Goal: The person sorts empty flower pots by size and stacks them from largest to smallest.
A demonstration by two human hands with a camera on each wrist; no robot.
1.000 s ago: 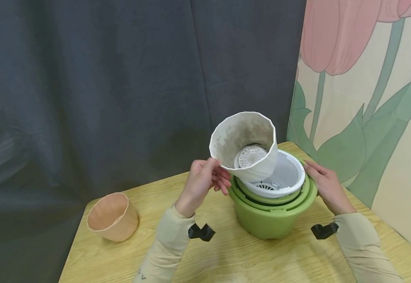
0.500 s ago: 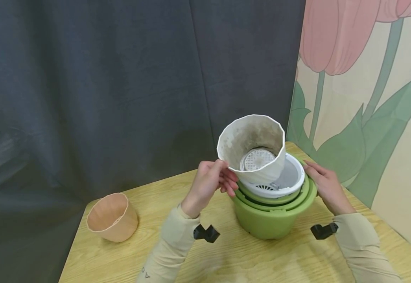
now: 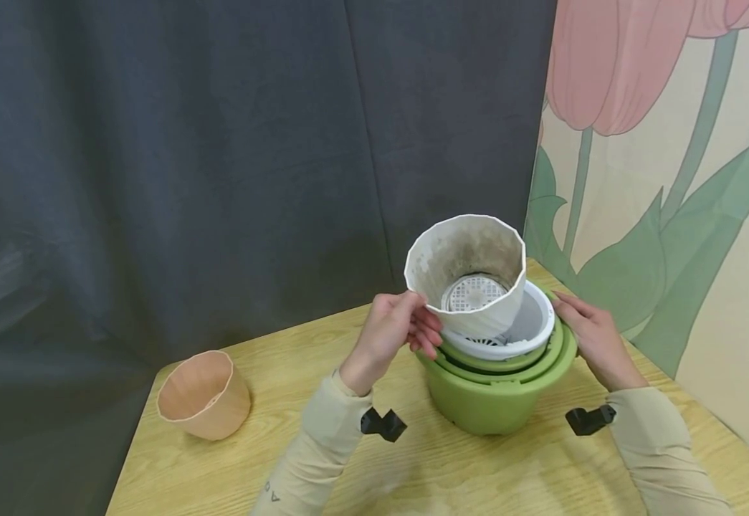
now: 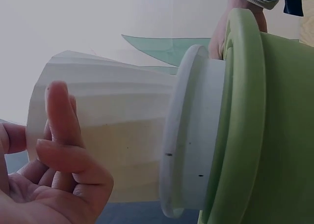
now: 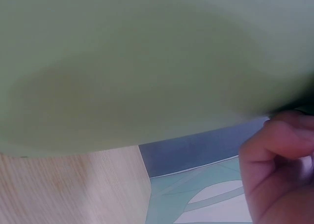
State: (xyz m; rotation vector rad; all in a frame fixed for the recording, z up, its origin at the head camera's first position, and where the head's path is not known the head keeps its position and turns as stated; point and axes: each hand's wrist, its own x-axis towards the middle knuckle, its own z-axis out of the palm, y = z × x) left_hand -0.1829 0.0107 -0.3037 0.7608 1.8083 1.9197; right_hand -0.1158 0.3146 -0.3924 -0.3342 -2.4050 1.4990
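Note:
In the head view my left hand (image 3: 395,331) pinches the near left rim of a white faceted flower pot (image 3: 477,315), stained brown inside with a grid at its bottom. The pot tilts toward me, its lower end inside a round white pot (image 3: 545,326). That round pot sits nested in green pots (image 3: 487,401) on the table. My right hand (image 3: 596,340) grips the right rim of the outer green pot. In the left wrist view the faceted pot's side (image 4: 117,135) overlaps the round pot's rim (image 4: 176,135). The right wrist view is mostly green pot wall (image 5: 137,71).
A peach-coloured pot (image 3: 219,412) leans on its side at the table's left. The wooden table (image 3: 322,358) meets a dark curtain (image 3: 232,179) behind and a tulip-painted wall (image 3: 722,287) on the right.
My left hand has moved right and slightly down with the white faceted pot, bringing it lower over the round white pot. My right hand stays on the green rim.

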